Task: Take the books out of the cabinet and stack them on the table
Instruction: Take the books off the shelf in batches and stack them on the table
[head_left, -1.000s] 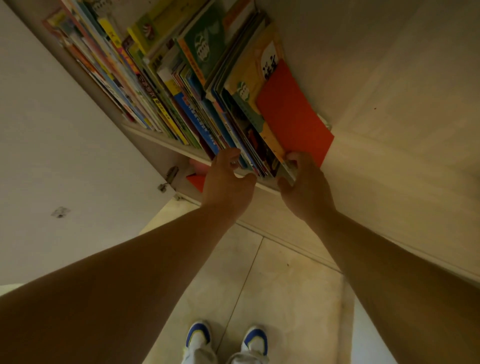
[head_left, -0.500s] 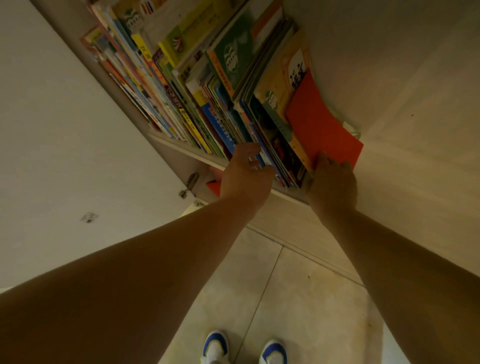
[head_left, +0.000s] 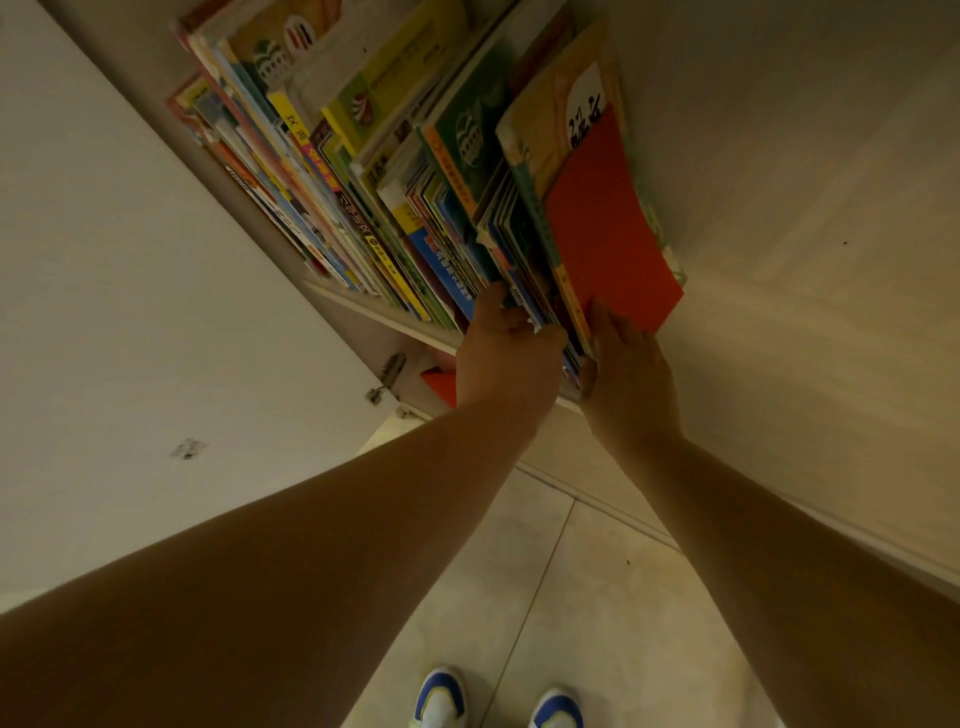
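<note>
The books (head_left: 441, 171) stand in a row on the cabinet shelf (head_left: 384, 312). The left hand (head_left: 506, 358) curls around the bottom edges of a few thin books. The right hand (head_left: 628, 374) lies flat, fingers straight, against the red book (head_left: 602, 228) at the row's right end.

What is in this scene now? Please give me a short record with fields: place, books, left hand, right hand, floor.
place: open cabinet, shelf edge, door hinge
books: row of thin books upright and leaning on the shelf; red book at the right end
left hand: left hand at the bottom edges of the middle books, thumb beside the spines; grip not clear
right hand: right hand with fingers on the lower corner of the red book
floor: pale tiles, two blue and white shoes
</note>
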